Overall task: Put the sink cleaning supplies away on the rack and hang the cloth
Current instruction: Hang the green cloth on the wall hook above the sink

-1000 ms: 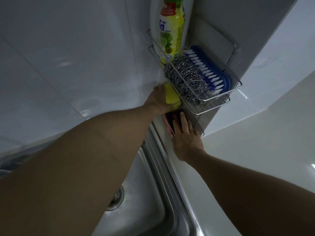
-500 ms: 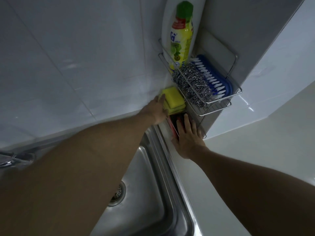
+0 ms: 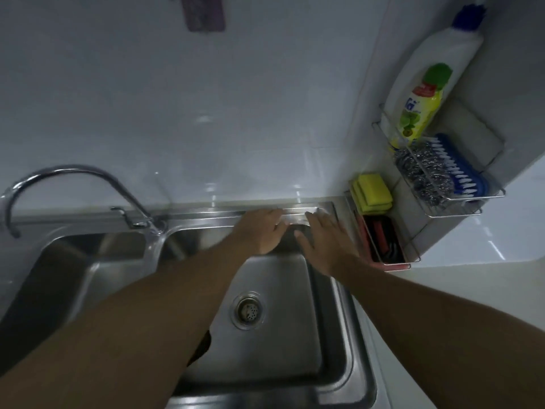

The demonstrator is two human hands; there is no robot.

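The wire rack (image 3: 474, 198) hangs on the wall at the right. Its upper shelf holds a yellow dish soap bottle (image 3: 418, 107), a white bottle with a blue cap (image 3: 445, 48), a steel wool scourer (image 3: 424, 172) and a blue scrub brush (image 3: 460, 169). Below lie yellow sponges (image 3: 373, 191) and a red and black item (image 3: 383, 236). My left hand (image 3: 262, 231) and my right hand (image 3: 324, 243) hover over the sink's far rim, fingers straight, holding nothing. A purple cloth (image 3: 203, 11) hangs on the wall at the top.
A double steel sink (image 3: 339, 335) fills the lower view, with a drain (image 3: 249, 311) in the right basin. A curved tap (image 3: 73, 184) stands at the left. A white counter (image 3: 472, 276) runs along the right, and a dark object (image 3: 202, 346) shows under my left arm.
Both hands have left the lower rack shelf and moved left over the sink. The view has pulled back and swung left, showing the tap and both basins.
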